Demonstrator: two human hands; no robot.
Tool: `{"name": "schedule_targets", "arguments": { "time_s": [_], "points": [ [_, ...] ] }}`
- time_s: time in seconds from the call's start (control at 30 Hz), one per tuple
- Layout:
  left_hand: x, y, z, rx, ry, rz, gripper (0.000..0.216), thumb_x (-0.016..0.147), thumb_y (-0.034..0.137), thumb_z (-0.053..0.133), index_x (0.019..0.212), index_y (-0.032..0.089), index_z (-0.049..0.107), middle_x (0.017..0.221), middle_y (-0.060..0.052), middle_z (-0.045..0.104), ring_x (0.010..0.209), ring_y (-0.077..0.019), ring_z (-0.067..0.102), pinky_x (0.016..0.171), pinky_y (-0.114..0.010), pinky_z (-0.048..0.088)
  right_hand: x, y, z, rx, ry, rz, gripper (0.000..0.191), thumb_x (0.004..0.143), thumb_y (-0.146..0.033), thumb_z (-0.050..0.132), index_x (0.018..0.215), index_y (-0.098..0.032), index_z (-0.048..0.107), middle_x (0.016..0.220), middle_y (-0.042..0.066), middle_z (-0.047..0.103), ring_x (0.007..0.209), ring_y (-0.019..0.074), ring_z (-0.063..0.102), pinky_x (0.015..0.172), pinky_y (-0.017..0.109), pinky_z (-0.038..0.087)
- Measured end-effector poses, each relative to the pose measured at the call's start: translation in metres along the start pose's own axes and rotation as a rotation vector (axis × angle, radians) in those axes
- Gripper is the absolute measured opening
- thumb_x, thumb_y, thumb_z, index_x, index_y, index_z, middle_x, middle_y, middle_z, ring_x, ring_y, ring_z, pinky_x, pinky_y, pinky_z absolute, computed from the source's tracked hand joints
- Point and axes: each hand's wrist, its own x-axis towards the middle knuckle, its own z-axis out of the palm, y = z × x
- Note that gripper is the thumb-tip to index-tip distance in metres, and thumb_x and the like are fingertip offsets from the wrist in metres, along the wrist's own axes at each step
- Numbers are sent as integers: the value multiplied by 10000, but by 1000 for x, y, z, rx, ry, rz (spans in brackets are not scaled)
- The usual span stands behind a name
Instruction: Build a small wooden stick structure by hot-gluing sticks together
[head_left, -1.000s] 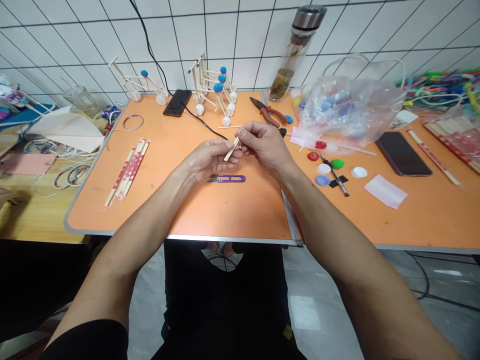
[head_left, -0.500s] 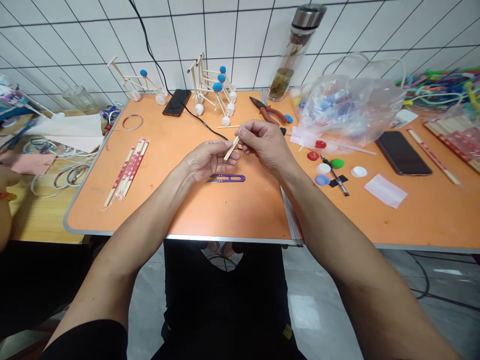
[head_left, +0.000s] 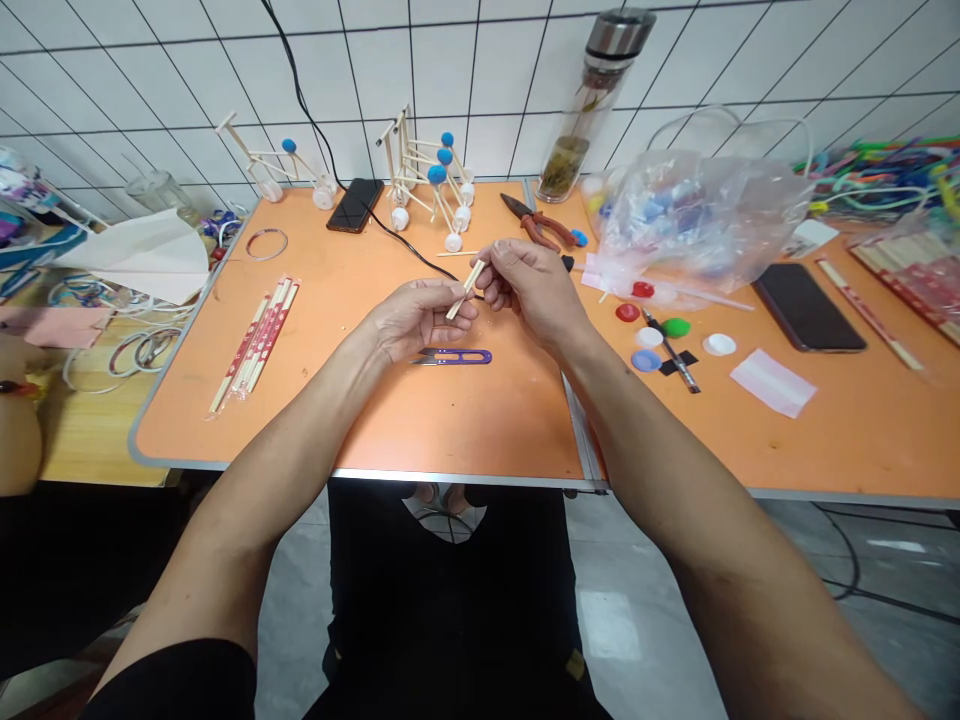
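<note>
Both of my hands meet over the middle of the orange table (head_left: 420, 420). My left hand (head_left: 415, 318) and my right hand (head_left: 527, 282) pinch a short wooden stick (head_left: 465, 290) between their fingertips, each at one end. The stick slants up to the right. Purple thread snips (head_left: 456, 357) lie flat on the table just below my left hand. Red-handled pliers (head_left: 538, 225) lie beyond my right hand.
Wrapped chopsticks (head_left: 255, 340) lie at the left. Stick models with blue balls (head_left: 427, 180) and a phone (head_left: 355, 205) stand at the back, near a glass bottle (head_left: 589, 110). A plastic bag (head_left: 690, 215), bottle caps (head_left: 649, 335), a second phone (head_left: 806, 305) lie right. A person's arm (head_left: 19, 430) is at far left.
The stick's upper end has risen slightly as my right hand shifted a little up. A person's arm has come into view at the far left edge.
</note>
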Motion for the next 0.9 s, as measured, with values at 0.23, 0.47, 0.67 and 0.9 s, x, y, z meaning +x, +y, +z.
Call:
{"name": "schedule_targets", "arguments": {
  "time_s": [0.23, 0.47, 0.67, 0.9],
  "points": [
    [0, 0, 0, -6, 6, 5, 85, 1002, 140, 788, 921, 118, 777, 810, -62, 820, 649, -126, 757, 695, -238, 631, -2, -2, 2, -35, 15, -13, 636, 837, -853, 917, 872, -251, 716, 796, -10, 757, 632, 106, 633, 545, 229, 520],
    [0, 1, 2, -1, 14, -6, 87, 1009, 141, 785, 927, 121, 765, 800, -55, 818, 637, -119, 757, 671, -226, 638, -2, -3, 2, -35, 22, -29, 618, 849, -822, 931, 849, -247, 706, 783, -11, 752, 623, 104, 630, 543, 229, 519],
    [-1, 0, 4, 0, 16, -8, 97, 1020, 117, 748, 925, 111, 767, 781, -62, 812, 626, -123, 754, 662, -229, 641, -3, -4, 4, -62, 28, -5, 504, 893, -656, 991, 828, -240, 714, 761, -16, 753, 596, 94, 603, 546, 223, 516],
    [0, 0, 3, 17, -7, 36, 196, 1080, 302, 818, 1004, 124, 786, 868, -86, 851, 652, -133, 781, 679, -224, 637, -1, -1, 3, 25, 128, 46, 416, 936, -500, 995, 789, -230, 715, 743, -17, 741, 577, 78, 581, 518, 185, 506]
  ]
}}
